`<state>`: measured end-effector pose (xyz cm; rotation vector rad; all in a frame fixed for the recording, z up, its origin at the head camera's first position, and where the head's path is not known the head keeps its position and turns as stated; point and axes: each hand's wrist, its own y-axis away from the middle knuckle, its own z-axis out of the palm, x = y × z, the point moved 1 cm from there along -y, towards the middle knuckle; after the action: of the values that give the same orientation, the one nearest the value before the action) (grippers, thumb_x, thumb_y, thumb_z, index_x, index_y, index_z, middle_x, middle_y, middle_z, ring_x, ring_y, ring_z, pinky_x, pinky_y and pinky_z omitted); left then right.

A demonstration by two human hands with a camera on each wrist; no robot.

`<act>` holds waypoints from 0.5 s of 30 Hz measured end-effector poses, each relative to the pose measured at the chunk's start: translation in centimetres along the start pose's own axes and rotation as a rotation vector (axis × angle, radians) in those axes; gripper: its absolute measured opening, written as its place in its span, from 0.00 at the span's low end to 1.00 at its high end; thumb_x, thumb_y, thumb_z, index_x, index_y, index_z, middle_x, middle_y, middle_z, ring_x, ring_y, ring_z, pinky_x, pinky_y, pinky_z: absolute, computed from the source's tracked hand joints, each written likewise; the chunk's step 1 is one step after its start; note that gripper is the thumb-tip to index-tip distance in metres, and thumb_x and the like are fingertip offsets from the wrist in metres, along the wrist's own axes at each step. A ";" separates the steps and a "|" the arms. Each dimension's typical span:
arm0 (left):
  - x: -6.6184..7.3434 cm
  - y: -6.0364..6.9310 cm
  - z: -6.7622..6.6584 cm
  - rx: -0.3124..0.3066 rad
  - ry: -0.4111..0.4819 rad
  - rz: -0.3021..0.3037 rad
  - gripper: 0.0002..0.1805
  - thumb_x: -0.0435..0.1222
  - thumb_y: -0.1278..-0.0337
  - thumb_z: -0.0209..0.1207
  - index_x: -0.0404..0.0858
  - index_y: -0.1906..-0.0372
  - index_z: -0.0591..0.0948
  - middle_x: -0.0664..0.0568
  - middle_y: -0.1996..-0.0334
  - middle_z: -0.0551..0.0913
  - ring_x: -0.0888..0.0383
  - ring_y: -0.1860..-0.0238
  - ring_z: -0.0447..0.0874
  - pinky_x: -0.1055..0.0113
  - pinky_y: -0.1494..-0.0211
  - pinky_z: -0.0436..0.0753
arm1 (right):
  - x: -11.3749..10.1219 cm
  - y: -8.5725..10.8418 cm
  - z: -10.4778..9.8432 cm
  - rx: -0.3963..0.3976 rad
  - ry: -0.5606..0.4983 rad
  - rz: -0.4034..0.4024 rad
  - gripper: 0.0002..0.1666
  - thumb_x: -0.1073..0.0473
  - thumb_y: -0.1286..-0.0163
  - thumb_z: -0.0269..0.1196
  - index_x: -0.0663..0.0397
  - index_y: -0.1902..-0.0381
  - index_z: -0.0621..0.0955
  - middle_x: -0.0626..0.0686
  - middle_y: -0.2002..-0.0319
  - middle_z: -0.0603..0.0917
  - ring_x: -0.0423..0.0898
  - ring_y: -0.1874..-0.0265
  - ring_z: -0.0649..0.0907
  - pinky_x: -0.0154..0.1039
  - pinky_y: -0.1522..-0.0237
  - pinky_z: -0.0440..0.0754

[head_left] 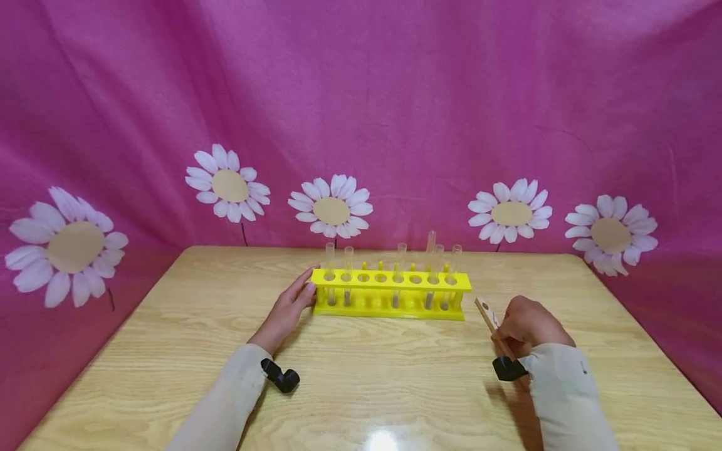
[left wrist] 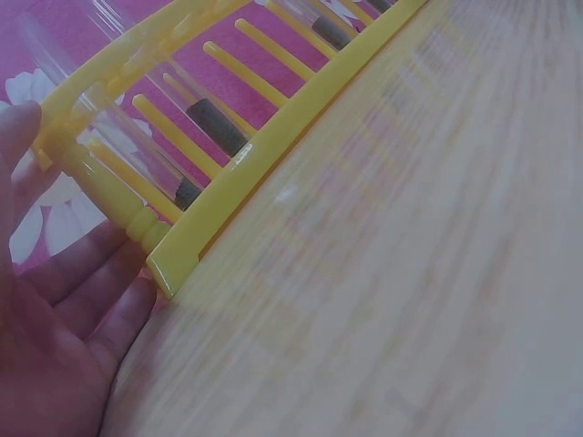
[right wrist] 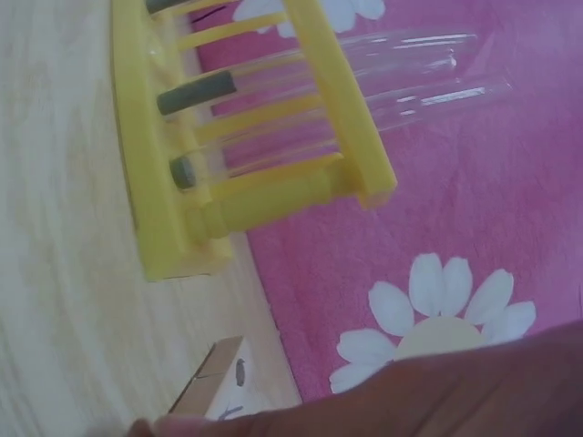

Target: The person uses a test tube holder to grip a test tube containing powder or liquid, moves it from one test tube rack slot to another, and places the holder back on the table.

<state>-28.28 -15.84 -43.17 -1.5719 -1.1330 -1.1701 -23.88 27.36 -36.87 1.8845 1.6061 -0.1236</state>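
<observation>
A yellow test tube rack (head_left: 389, 315) stands on the table, bearing several clear test tubes (head_left: 402, 258). Dark grey material (left wrist: 217, 127) fills the bottoms of some tubes. At the rack's left end, my left hand (head_left: 286, 316) holds the end, its thumb by the top plate and its other fingers around the post and base in the left wrist view. To the right of the rack, my right hand (head_left: 530, 322) grips a wooden test tube clamp (head_left: 486, 311) whose tip points toward the rack without touching it. Part of the clamp is hidden under the hand.
The wooden table (head_left: 361, 376) extends around the rack on all sides. A pink curtain (head_left: 395, 125) with white printed flowers (head_left: 511, 212) hangs close behind the table's back edge. Yellow pegs (left wrist: 246, 73) stand along the rack's rear.
</observation>
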 end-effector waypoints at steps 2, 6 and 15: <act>-0.2 0.1 0.0 -0.007 0.005 0.000 0.33 0.55 0.29 0.45 0.51 0.24 0.57 0.56 0.26 0.58 0.50 0.34 0.68 0.54 0.33 0.70 | 0.0 0.1 0.1 0.010 0.033 -0.007 0.07 0.64 0.44 0.70 0.64 0.73 0.83 0.56 0.78 0.80 0.49 0.77 0.77 0.39 0.75 0.78; -0.1 0.2 0.0 -0.003 -0.007 -0.008 0.33 0.57 0.30 0.45 0.54 0.25 0.57 0.58 0.27 0.58 0.53 0.33 0.67 0.55 0.33 0.70 | -0.1 0.4 0.2 0.030 0.083 -0.014 0.08 0.62 0.45 0.70 0.62 0.72 0.83 0.55 0.78 0.80 0.50 0.77 0.77 0.39 0.76 0.76; 0.3 0.2 -0.2 0.007 -0.010 -0.025 0.33 0.58 0.31 0.45 0.57 0.25 0.57 0.58 0.27 0.58 0.53 0.33 0.67 0.55 0.33 0.70 | -0.5 0.8 0.2 0.031 0.089 -0.024 0.08 0.62 0.43 0.69 0.63 0.73 0.83 0.55 0.78 0.79 0.49 0.78 0.77 0.39 0.77 0.76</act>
<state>-28.10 -16.01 -42.83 -1.5640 -1.1648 -1.1748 -23.25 26.77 -36.48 1.9196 1.6955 -0.0759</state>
